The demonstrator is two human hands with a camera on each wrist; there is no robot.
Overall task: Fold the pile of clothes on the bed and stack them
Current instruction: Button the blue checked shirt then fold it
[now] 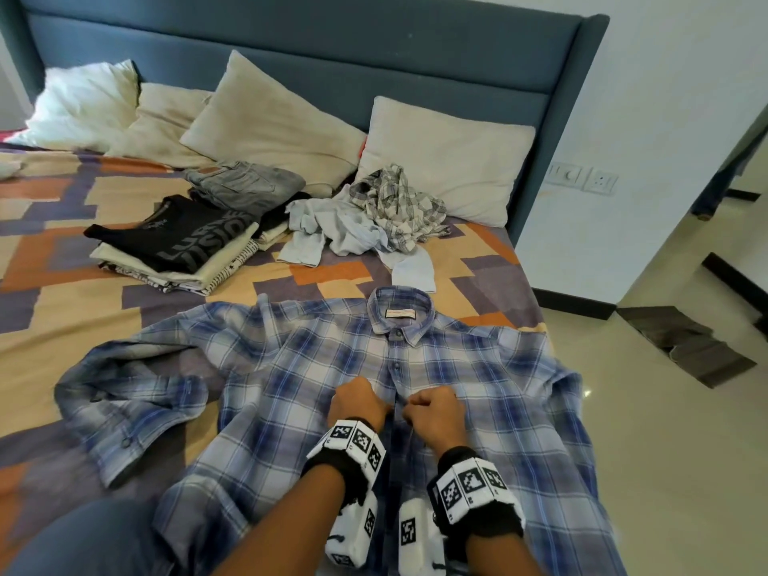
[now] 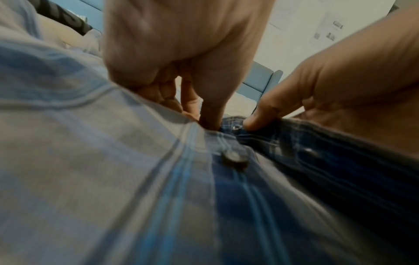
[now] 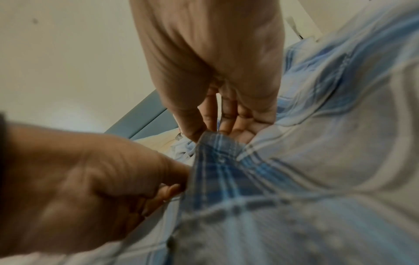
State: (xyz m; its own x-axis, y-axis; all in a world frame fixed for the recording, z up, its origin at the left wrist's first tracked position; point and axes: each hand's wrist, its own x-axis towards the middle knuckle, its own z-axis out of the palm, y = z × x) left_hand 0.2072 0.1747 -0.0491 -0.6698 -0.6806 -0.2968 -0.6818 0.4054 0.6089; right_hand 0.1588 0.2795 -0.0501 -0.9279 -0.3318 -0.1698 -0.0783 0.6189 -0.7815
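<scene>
Both of our hands are working at the front placket of the blue plaid shirt [image 1: 291, 367], which is lying face up and spread across the near part of the bed [image 1: 62, 251], collar toward the headboard. Our left hand [image 1: 358, 403] is pinching the left edge of the placket with curled fingers [image 2: 211, 114]; our right hand [image 1: 432, 415] is pinching the facing edge, thumb and fingers [image 3: 226, 114] closed narrowly on the fabric. We are holding the two hands just beside each other at mid-chest, below the fastened collar button. One dark button [image 2: 234, 158] is sitting just below our left thumb. We are seeing the shirt's left sleeve bent back on the bedspread. Farther up the bed, a folded stack [image 1: 174, 243] is lying near a folded grey garment [image 1: 245, 185], and a loose heap of unfolded clothes [image 1: 365, 218] is resting against a pillow [image 1: 449, 155].
</scene>
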